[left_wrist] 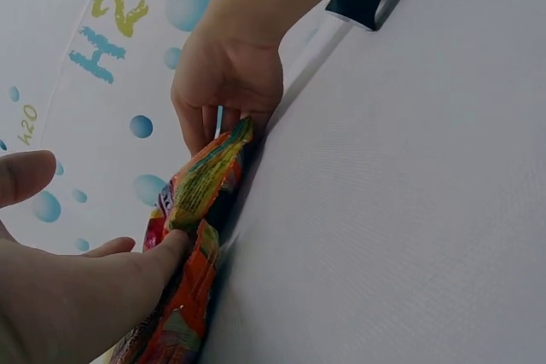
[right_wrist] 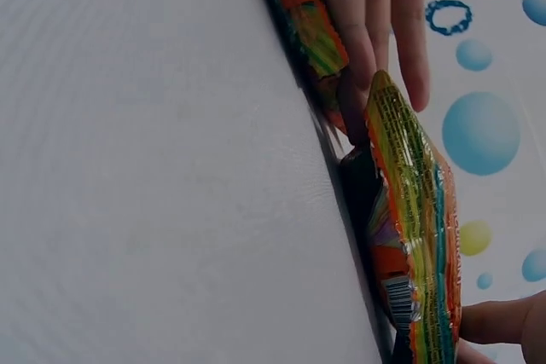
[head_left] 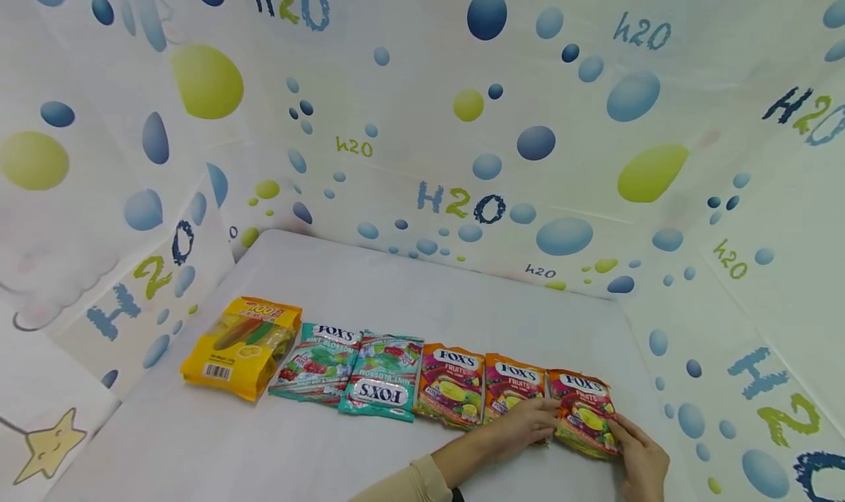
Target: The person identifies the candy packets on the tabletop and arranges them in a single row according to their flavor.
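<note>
At the right end of a row lies an orange Fox's Fruits candy bag [head_left: 584,412]. My left hand [head_left: 521,425] reaches across the neighbouring orange candy bag [head_left: 513,382], its fingers extended to the end bag's left edge. In the right wrist view, the left fingers [right_wrist: 409,31] look straight, with the tips at the gap between the two bags. My right hand [head_left: 643,454] pinches the end bag's right edge. The left wrist view shows the right hand [left_wrist: 229,83] bent down over that bag's end. Part of the right fingers is hidden behind the bag.
Leftward in the row come a third orange Fox's bag [head_left: 451,384], two green Fox's Mint Blossom bags [head_left: 381,373] and a larger yellow pack [head_left: 243,346]. All lie on a white table [head_left: 422,289]. Printed walls [head_left: 409,120] stand behind and at both sides.
</note>
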Action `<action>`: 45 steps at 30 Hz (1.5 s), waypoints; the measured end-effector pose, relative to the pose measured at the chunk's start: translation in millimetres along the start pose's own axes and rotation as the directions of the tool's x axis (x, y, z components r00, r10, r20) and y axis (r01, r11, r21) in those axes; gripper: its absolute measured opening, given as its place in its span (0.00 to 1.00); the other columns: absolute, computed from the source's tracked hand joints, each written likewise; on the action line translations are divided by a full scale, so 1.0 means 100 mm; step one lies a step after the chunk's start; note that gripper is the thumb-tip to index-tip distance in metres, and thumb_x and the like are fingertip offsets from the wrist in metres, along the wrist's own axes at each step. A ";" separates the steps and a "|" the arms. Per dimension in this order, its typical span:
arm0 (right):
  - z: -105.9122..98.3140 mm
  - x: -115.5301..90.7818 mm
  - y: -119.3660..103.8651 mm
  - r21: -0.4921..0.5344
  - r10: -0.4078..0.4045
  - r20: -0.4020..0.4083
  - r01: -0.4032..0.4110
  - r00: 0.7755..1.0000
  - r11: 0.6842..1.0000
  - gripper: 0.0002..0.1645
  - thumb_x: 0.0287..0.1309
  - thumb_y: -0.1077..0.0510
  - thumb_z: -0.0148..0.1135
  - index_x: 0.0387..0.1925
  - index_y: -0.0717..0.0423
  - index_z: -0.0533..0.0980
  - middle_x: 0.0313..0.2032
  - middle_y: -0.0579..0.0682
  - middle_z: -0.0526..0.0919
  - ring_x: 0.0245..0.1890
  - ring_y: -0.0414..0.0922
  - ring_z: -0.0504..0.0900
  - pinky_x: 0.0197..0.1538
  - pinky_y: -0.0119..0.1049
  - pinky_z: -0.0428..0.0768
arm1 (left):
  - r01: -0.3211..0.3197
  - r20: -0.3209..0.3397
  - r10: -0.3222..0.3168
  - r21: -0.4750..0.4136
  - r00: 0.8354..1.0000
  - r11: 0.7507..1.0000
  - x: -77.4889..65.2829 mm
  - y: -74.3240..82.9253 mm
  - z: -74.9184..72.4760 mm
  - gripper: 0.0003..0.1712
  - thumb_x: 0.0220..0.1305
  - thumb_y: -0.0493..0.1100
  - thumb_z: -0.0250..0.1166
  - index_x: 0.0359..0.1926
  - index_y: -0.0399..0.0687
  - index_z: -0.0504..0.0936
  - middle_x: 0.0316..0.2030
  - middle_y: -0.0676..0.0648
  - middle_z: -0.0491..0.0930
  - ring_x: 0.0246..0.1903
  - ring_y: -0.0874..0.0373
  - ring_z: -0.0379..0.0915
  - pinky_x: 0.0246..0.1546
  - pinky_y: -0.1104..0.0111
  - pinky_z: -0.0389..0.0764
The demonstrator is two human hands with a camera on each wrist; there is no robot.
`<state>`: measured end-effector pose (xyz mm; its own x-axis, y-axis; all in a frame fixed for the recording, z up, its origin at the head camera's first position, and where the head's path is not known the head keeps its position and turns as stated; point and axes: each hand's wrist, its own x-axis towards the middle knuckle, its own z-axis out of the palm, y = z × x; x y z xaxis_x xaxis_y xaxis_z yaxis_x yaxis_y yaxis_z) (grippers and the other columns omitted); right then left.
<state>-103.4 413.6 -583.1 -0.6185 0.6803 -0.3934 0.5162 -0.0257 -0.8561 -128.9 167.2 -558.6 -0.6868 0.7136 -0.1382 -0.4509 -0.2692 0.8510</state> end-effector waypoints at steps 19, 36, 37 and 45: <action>0.03 -0.13 -0.11 -0.216 -0.127 -0.002 0.124 0.992 0.968 0.33 0.73 0.47 0.62 0.69 0.64 0.73 0.66 0.69 0.73 0.61 0.59 0.71 0.34 0.27 0.70 | 0.001 -0.012 -0.001 -0.043 1.000 0.999 -0.02 0.02 -0.01 0.35 0.75 0.37 0.55 0.76 0.26 0.58 0.76 0.27 0.57 0.74 0.36 0.60 0.76 0.50 0.62; 0.04 -0.11 -0.13 -0.223 -0.196 0.039 0.200 0.980 0.954 0.34 0.71 0.47 0.64 0.67 0.67 0.74 0.65 0.71 0.75 0.58 0.59 0.74 0.27 0.20 0.71 | -0.004 -0.006 0.004 -0.040 1.000 0.999 -0.01 0.01 -0.05 0.33 0.75 0.37 0.55 0.76 0.29 0.60 0.75 0.28 0.60 0.76 0.36 0.57 0.76 0.50 0.61; 0.05 -0.11 -0.13 -0.227 -0.197 0.039 0.201 0.980 0.953 0.33 0.72 0.47 0.64 0.67 0.67 0.74 0.65 0.71 0.75 0.58 0.58 0.74 0.27 0.20 0.71 | -0.005 -0.008 0.004 -0.043 1.000 0.999 -0.02 0.02 -0.05 0.34 0.75 0.37 0.55 0.76 0.30 0.60 0.74 0.28 0.60 0.76 0.36 0.57 0.76 0.50 0.61; 0.05 -0.10 -0.18 -0.290 -0.211 0.056 0.218 0.976 0.932 0.36 0.71 0.44 0.64 0.67 0.67 0.74 0.64 0.72 0.74 0.61 0.63 0.73 0.43 0.33 0.77 | -0.036 -0.016 0.035 -0.043 0.999 0.998 -0.04 0.09 -0.11 0.34 0.76 0.38 0.54 0.76 0.27 0.59 0.75 0.27 0.59 0.76 0.34 0.54 0.76 0.50 0.61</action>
<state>-109.4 403.7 -564.8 -0.7458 0.6281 -0.2222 0.5180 0.3369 -0.7862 -136.6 154.6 -555.6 -0.7112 0.6933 -0.1165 -0.4504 -0.3220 0.8327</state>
